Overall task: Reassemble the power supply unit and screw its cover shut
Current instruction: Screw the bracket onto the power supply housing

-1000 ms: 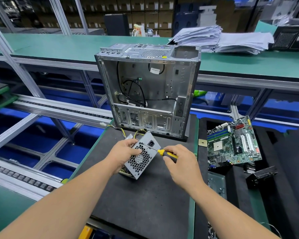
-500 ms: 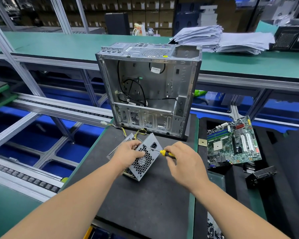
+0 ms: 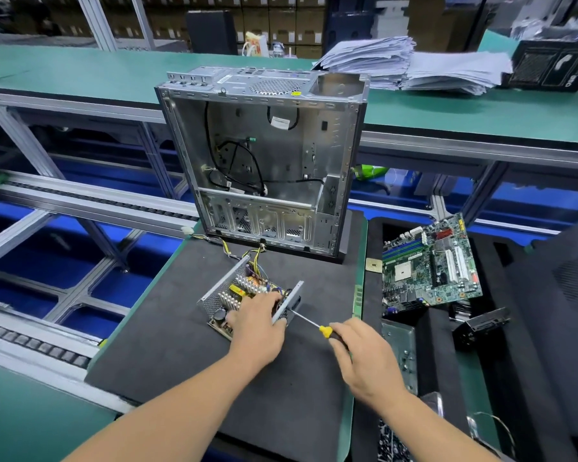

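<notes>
On the black mat (image 3: 167,345), gripping the open power supply unit (image 3: 244,291) with the left hand (image 3: 257,325) to steady it, right hand (image 3: 364,358) clasping the screwdriver (image 3: 309,323), tip at its side panel.

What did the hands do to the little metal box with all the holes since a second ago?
The grey metal power supply unit was turned over: its holed face, which faced up, now stands on edge, showing the parts inside. The left hand keeps holding it. The right hand moved lower, still gripping the yellow-handled screwdriver, tip at the holed face. The open silver computer case stayed.
</notes>
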